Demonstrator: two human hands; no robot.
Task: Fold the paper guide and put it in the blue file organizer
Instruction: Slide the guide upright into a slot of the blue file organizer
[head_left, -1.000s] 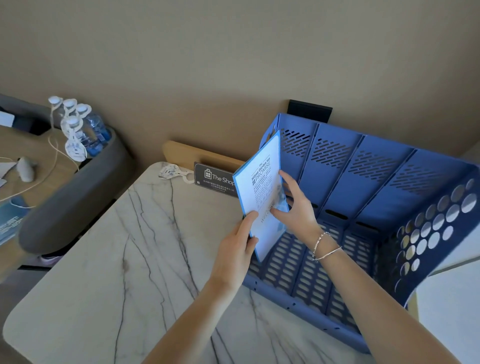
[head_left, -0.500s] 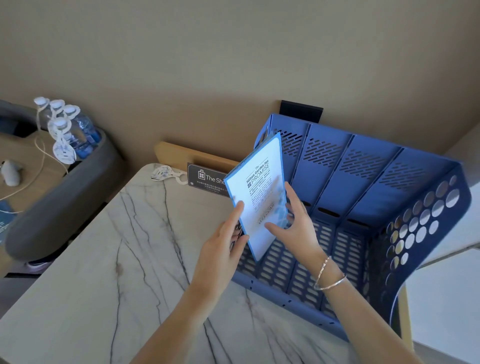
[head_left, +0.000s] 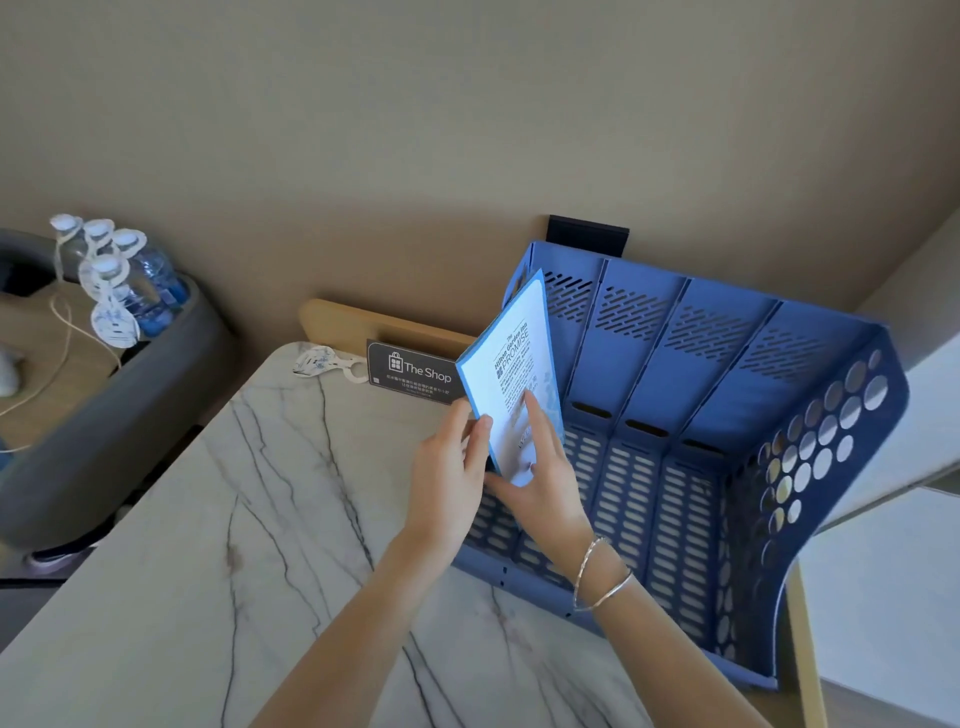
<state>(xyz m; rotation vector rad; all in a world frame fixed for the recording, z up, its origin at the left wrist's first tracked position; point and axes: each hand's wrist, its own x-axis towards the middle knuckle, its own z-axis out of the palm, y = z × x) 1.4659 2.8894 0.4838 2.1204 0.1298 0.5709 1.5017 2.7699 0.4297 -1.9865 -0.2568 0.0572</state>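
The folded paper guide (head_left: 511, 364), white with a blue edge and printed text, stands nearly upright at the left end of the blue file organizer (head_left: 727, 374). Its lower end sits in the leftmost slot. My left hand (head_left: 452, 478) pinches the guide's lower left edge from outside the organizer. My right hand (head_left: 540, 488), with bracelets on the wrist, lies against the guide's printed face, index finger stretched up over the text.
The organizer stands on a marble-patterned table (head_left: 234, 545) against a beige wall. A dark "The Shop" sign (head_left: 410, 371) and a paper tag (head_left: 322, 358) lie behind my hands. Several water bottles (head_left: 130, 280) stand on a grey side unit at left.
Both hands have shifted the guide rightward and more upright, deeper into the organizer's leftmost slot. My right index finger now lies flat on its face.
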